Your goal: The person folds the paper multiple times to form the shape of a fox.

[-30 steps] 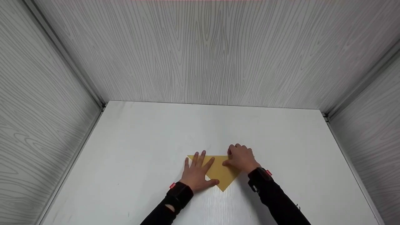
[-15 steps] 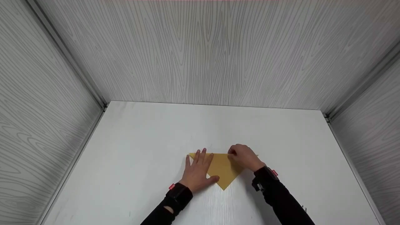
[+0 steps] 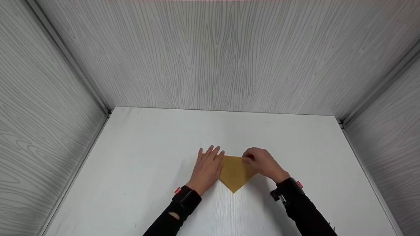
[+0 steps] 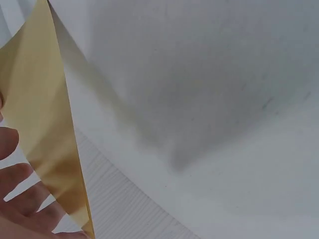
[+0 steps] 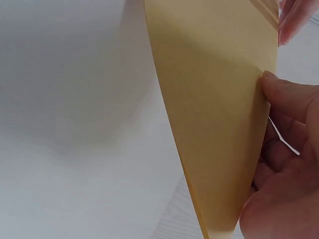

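Note:
A yellow sheet of paper (image 3: 233,173), folded to a triangle with its point towards me, is raised off the white table. My left hand (image 3: 206,170) holds its left part, fingers lying over the paper and the thumb hidden in the head view. My right hand (image 3: 265,165) pinches the far edge right of the middle, fingers curled. In the right wrist view, the right thumb (image 5: 286,94) lies on the edge of the paper (image 5: 214,94). The left wrist view shows the paper (image 4: 37,99) standing at a slant, with left fingers (image 4: 30,196) behind its lower edge.
The white tabletop (image 3: 147,141) runs back to a grey wood-grain panel (image 3: 210,59). Similar panels stand at the left (image 3: 42,114) and right (image 3: 390,131). Shadows of the hands and paper fall on the table.
The paper has come up off the table and shifted slightly away from me. My left hand's spread fingers have drawn closer together, its thumb now out of sight. My right hand has moved slightly right.

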The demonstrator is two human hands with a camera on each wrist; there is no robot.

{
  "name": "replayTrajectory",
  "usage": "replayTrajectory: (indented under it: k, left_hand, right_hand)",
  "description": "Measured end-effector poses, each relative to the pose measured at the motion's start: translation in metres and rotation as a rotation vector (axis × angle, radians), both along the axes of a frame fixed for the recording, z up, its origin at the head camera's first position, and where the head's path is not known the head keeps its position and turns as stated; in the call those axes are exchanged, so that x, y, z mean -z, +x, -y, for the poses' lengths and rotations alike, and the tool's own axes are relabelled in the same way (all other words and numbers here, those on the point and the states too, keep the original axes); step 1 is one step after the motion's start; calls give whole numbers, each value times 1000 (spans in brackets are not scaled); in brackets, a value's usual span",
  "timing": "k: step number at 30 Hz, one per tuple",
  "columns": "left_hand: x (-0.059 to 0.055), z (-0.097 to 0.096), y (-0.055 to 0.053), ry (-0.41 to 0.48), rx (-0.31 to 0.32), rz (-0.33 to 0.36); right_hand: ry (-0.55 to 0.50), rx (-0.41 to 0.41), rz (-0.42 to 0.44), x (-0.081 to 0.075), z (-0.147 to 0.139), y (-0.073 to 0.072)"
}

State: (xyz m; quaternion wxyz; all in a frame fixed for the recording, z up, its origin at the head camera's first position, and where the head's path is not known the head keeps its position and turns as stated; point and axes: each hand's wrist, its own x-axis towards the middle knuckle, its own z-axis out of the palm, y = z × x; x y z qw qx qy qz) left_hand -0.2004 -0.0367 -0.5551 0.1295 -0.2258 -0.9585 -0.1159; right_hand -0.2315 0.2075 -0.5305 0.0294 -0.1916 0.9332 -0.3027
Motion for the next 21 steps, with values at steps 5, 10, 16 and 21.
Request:
replayTrajectory:
  k: [5, 10, 16, 21]
  left_hand:
    - [-11, -3, -2, 7, 9, -96]
    - [-18, -7, -3, 43, 18, -152]
    - [-21, -11, -5, 95, 20, -164]
    - [-24, -14, -6, 112, 6, -106]
  right_hand:
    - [10, -9, -36, -12, 3, 4]
    - [34, 0, -22, -19, 9, 7]
    - [53, -36, -78, -22, 9, 8]
    - [52, -49, -103, -23, 8, 9]
